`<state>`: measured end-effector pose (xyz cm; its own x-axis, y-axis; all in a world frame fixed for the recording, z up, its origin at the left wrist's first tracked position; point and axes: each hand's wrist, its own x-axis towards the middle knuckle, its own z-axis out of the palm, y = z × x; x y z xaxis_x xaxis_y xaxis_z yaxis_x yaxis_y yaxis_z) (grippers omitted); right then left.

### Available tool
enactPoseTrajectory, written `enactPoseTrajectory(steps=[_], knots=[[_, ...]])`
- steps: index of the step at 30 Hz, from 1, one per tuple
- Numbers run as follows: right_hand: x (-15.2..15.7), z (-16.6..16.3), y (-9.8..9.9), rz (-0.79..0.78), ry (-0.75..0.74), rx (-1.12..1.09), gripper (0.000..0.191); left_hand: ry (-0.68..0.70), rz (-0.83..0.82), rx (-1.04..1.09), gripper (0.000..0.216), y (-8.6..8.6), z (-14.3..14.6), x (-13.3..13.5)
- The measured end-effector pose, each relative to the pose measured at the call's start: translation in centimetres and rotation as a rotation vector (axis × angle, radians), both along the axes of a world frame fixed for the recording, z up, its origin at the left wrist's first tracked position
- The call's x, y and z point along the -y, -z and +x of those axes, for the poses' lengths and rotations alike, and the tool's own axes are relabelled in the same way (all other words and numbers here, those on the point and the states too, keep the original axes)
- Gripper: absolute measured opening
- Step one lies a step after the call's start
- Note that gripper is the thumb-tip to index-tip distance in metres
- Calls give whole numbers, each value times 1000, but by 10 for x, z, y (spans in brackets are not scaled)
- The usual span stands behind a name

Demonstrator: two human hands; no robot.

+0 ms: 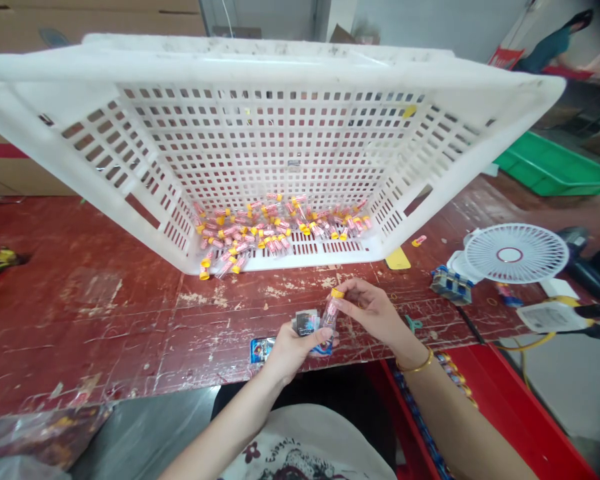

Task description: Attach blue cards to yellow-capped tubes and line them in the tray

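Note:
My right hand (363, 307) pinches a small clear tube with a yellow cap (331, 312) near its top, pink pieces showing inside. The tube stands tilted, its lower end at the thumb of my left hand (295, 347). My left hand is closed around some blue and grey printed packets (307, 323), which fan out behind its thumb. How many there are I cannot tell. Just left of that hand, a blue printed packet (261, 350) lies at the table's front edge. Beyond both hands, many similar tubes (265, 233) lie heaped in a white basket (290, 67) tipped on its side.
Right of the basket, one loose tube (419, 241) and a yellow card (397, 259) lie on the red table (145, 320). A white fan (517, 253) and a bundle of blue packets (451, 285) stand farther right. Below is a red bin (520, 413); behind, a green tray (555, 163).

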<state>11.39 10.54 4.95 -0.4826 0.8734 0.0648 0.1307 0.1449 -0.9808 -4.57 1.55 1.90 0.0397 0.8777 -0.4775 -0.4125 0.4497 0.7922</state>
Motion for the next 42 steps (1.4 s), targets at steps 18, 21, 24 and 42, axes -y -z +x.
enactPoseTrajectory(steps=[18, 21, 24, 42], knots=[[61, -15, 27, -45, 51, -19, 62, -50, -109, 254, 37, -10, 10, -3], [62, -15, 29, -18, 59, -16, 63, -55, -86, 256, 35, -11, 12, -3], [63, -17, 31, 20, 72, 16, 67, -72, -59, 226, 37, -11, 14, -4], [137, 304, 192, -350, 956, 1156, 61, 108, -182, -31, 38, 11, 12, -1]])
